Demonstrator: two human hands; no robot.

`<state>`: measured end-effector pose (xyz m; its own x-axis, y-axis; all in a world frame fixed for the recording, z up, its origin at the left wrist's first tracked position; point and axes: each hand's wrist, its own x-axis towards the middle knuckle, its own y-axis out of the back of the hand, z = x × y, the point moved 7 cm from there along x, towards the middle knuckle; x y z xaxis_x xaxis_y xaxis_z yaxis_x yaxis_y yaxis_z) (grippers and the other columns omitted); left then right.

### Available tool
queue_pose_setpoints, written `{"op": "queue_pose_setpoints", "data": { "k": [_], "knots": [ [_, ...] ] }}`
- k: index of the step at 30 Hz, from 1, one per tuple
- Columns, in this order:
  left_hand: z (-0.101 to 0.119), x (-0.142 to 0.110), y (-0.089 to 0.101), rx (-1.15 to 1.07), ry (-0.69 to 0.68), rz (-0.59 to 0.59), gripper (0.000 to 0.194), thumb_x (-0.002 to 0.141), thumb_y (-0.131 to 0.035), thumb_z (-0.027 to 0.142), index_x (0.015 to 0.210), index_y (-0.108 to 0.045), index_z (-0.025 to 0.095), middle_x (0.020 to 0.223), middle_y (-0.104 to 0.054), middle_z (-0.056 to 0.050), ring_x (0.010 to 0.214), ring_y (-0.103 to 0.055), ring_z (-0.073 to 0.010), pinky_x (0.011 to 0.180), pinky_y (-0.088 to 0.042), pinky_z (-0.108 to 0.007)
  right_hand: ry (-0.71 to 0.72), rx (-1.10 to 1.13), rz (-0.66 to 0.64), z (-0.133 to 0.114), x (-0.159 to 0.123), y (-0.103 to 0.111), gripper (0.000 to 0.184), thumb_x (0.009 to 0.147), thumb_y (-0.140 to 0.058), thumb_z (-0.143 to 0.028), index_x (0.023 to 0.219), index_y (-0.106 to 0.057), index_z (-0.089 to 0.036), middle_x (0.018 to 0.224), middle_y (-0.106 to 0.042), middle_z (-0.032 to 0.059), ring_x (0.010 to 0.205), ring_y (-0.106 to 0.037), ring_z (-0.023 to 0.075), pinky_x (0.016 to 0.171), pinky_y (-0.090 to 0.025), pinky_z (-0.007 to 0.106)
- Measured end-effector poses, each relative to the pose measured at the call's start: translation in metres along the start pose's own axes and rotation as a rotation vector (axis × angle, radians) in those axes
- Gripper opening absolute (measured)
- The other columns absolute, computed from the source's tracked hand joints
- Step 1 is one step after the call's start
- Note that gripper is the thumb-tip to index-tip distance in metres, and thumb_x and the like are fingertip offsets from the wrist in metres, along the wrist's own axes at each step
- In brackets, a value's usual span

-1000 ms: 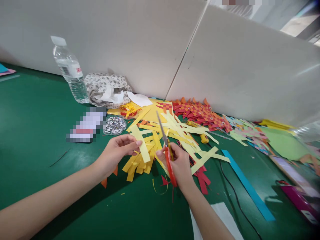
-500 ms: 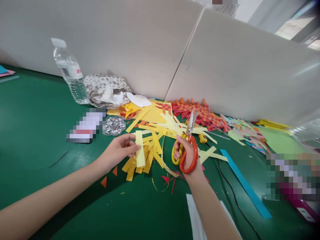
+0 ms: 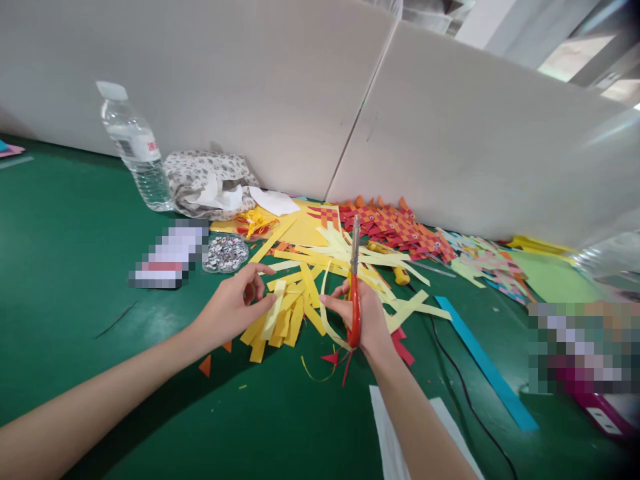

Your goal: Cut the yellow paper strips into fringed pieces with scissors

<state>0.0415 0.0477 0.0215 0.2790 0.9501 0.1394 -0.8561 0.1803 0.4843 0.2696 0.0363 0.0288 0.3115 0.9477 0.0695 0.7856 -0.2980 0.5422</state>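
Note:
My left hand point(image 3: 235, 298) is open, its thumb and fingers apart. Just past the thumb tip, a short pale yellow paper strip point(image 3: 274, 312) lies on a pile of deeper yellow strips point(image 3: 289, 323). My right hand point(image 3: 369, 310) is closed around scissors point(image 3: 355, 303) with red and yellow handles. Their blades point up and away, looking closed, and my right thumb sticks out to the left. A thin curled pale offcut point(image 3: 330, 330) is beside that thumb; whether they touch I cannot tell. Longer pale strips point(image 3: 350, 250) lie crossed behind the scissors.
Woven red-orange paper fish point(image 3: 395, 230) are heaped against the white partition point(image 3: 240, 80). A water bottle point(image 3: 137, 153), a phone point(image 3: 170, 257) and a bag of googly eyes point(image 3: 225, 253) stand or lie left. Rightward are a blue strip point(image 3: 485, 360) and a black cable point(image 3: 465, 387).
My left hand has let go of the pale strip, which now rests on the yellow pile. My right hand has turned the scissors and moved left since half a second ago; their blades have closed.

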Motion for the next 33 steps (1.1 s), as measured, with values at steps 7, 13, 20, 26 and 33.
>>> {"op": "queue_pose_setpoints", "data": {
  "k": [7, 13, 20, 26, 33],
  "knots": [
    [0.009, -0.005, -0.009, -0.043, -0.067, -0.056, 0.013, 0.080, -0.056, 0.026, 0.093, -0.059, 0.023, 0.069, -0.059, 0.003, 0.056, -0.051, -0.0124, 0.049, -0.036, -0.023, 0.080, -0.291, 0.041, -0.005, -0.004, -0.003, 0.010, 0.059, -0.064, -0.024, 0.065, -0.055, -0.021, 0.057, -0.060, 0.0009, 0.052, -0.053, 0.0168, 0.052, -0.037, 0.029],
    [0.016, -0.008, -0.013, 0.005, -0.150, -0.084, 0.036, 0.079, -0.060, 0.035, 0.113, -0.056, 0.024, 0.109, -0.064, -0.006, 0.090, -0.060, -0.0200, 0.063, -0.047, -0.025, 0.055, 0.095, -0.162, -0.011, -0.009, -0.020, 0.023, 0.057, -0.067, -0.024, 0.066, -0.046, -0.022, 0.067, -0.066, 0.0008, 0.060, -0.060, 0.0171, 0.065, -0.047, 0.033],
    [0.026, -0.014, -0.026, -0.004, -0.225, -0.237, 0.045, 0.076, -0.065, 0.040, 0.119, -0.058, 0.027, 0.119, -0.063, -0.008, 0.106, -0.058, -0.0245, 0.085, -0.047, -0.033, 0.061, 0.407, -0.474, -0.035, -0.032, -0.039, 0.036, 0.060, -0.072, -0.025, 0.067, -0.037, -0.024, 0.067, -0.066, -0.0021, 0.065, -0.062, 0.0164, 0.063, -0.047, 0.031],
    [0.023, -0.014, -0.019, 0.082, -0.246, -0.140, 0.020, 0.083, -0.058, 0.036, 0.096, -0.069, 0.025, 0.094, -0.072, -0.006, 0.087, -0.065, -0.0217, 0.076, -0.047, -0.029, 0.058, 0.451, -0.546, -0.033, -0.037, -0.046, 0.038, 0.062, -0.073, -0.025, 0.068, -0.036, -0.024, 0.070, -0.068, -0.0005, 0.066, -0.062, 0.0170, 0.064, -0.047, 0.031],
    [0.013, -0.006, 0.005, -0.116, -0.006, 0.110, 0.016, 0.079, -0.062, 0.037, 0.076, -0.069, 0.023, 0.080, -0.072, -0.001, 0.072, -0.062, -0.0180, 0.064, -0.045, -0.025, 0.028, 0.414, -0.453, -0.024, -0.029, -0.042, 0.034, 0.061, -0.073, -0.028, 0.070, -0.040, -0.024, 0.069, -0.063, -0.0024, 0.060, -0.059, 0.0159, 0.060, -0.051, 0.033]
  ]
}}
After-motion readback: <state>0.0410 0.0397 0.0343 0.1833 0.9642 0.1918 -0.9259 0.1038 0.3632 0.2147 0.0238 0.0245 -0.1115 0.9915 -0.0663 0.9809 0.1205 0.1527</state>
